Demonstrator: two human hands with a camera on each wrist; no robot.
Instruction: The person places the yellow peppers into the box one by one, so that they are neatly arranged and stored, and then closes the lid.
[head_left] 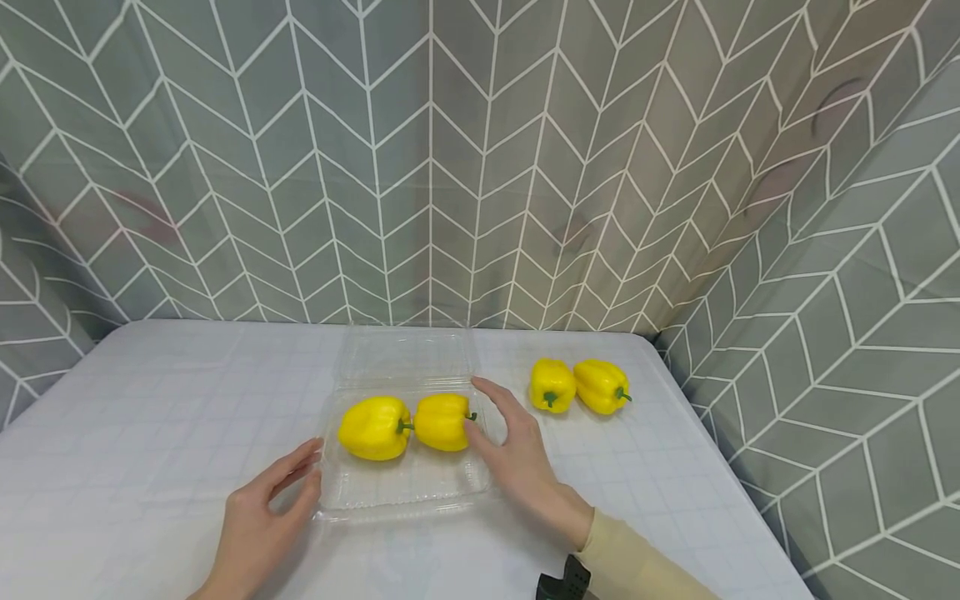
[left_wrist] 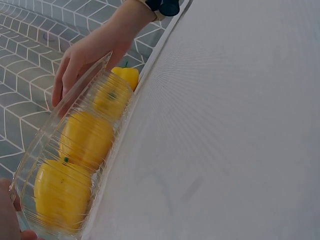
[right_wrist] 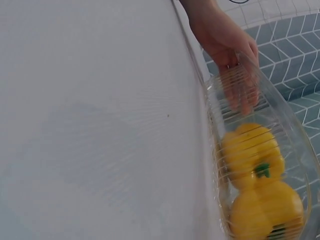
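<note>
A clear plastic clamshell container (head_left: 405,487) lies on the table with its lid (head_left: 405,354) folded back. Inside its back half sit two yellow bell peppers, the left pepper (head_left: 372,429) and the right pepper (head_left: 441,422), side by side with green stems pointing right. My left hand (head_left: 262,517) touches the container's left edge with thumb and fingers extended. At the right side is my right hand (head_left: 521,454), fingers spread along the rim, thumb close to the right pepper's stem end. Whether the thumb touches that pepper is hard to tell.
Two more yellow bell peppers, one upright-looking pepper (head_left: 552,385) and one pepper on its side (head_left: 602,387), lie right of the container. A white cloth covers the table (head_left: 150,417). Grey patterned curtains (head_left: 450,167) hang behind and at both sides.
</note>
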